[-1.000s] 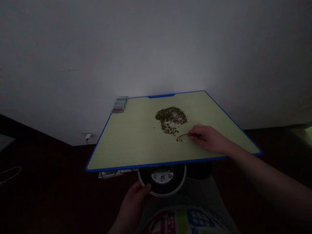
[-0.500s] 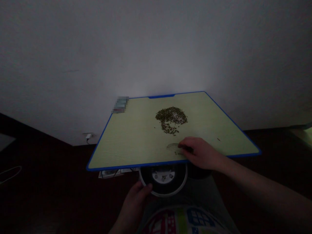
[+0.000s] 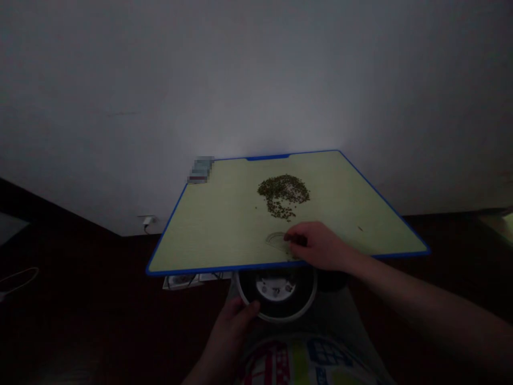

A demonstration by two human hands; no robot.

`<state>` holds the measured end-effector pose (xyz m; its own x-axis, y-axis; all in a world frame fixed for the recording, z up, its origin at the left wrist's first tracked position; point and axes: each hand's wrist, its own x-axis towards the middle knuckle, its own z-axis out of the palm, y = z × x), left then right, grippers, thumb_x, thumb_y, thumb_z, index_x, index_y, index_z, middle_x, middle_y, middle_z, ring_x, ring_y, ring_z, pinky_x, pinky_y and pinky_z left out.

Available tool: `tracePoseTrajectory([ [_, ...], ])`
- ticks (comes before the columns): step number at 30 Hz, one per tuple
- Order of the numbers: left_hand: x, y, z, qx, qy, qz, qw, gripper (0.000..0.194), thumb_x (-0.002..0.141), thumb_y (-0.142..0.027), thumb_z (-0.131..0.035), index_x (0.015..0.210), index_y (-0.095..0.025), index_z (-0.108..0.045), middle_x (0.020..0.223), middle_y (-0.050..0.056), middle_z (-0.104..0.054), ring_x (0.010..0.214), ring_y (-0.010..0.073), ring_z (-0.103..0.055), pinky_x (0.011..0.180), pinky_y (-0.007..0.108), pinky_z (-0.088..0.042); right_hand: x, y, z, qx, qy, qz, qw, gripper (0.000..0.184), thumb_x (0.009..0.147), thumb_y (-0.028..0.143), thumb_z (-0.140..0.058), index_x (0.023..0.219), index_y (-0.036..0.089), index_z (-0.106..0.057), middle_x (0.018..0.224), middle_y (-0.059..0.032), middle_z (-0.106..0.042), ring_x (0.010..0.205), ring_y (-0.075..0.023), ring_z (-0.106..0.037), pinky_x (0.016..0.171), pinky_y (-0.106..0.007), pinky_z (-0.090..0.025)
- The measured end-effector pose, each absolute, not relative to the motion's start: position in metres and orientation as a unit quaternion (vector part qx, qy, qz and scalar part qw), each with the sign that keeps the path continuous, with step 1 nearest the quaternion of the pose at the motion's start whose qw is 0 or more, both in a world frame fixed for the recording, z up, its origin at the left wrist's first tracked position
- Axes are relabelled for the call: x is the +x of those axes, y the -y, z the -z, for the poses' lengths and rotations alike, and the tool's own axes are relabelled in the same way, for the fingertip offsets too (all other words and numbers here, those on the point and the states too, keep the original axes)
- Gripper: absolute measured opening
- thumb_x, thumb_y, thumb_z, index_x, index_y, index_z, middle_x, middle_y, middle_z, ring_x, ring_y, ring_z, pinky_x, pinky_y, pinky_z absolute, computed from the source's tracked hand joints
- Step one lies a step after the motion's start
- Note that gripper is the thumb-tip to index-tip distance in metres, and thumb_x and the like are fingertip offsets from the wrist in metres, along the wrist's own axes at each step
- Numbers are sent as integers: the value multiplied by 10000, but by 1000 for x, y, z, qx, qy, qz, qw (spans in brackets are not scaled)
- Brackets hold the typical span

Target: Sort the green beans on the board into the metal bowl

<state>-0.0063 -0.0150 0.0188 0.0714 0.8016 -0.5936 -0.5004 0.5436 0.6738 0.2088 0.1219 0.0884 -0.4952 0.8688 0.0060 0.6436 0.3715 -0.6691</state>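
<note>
right-hand fingers curling low, pinching at translucent curved piece, hold unclear; right hand resting on green surface, seed pile just beyond; left hand gripping white-rimmed round base below; separating piece from surface in hand, clean lift called for.

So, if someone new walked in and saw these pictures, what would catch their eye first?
The pale green board with a blue edge stands out first against the dark room, with a heap of small dark green seeds on its far half. The right hand lies over the board's near edge, beside a faint, clear curved piece. Below the board, the left hand touches the rim of a round black-and-white object.
</note>
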Motion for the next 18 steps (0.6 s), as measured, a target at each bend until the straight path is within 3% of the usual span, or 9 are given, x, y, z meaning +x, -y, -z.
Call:
tracePoseTrajectory([
  [9,2,16,-26,105,-480,-456,742,296,647,-247,-844,919,-144,-790,921,140,-817,982,335,-736,932,442,-530,213,-126,-87,-453,804,-344,171,200,770,147,-608,919,141,-743,764,-44,-730,652,-142,-626,612,-254,-452],
  [18,2,15,-24,113,-484,-459,737,263,645,-240,-843,882,-145,-781,859,131,-817,923,342,-749,936,478,-522,218,-109,-92,-343,882,-273,172,179,824,119,-555,890,159,-716,807,-54,-689,759,-161,-612,696,-276,-451],
])
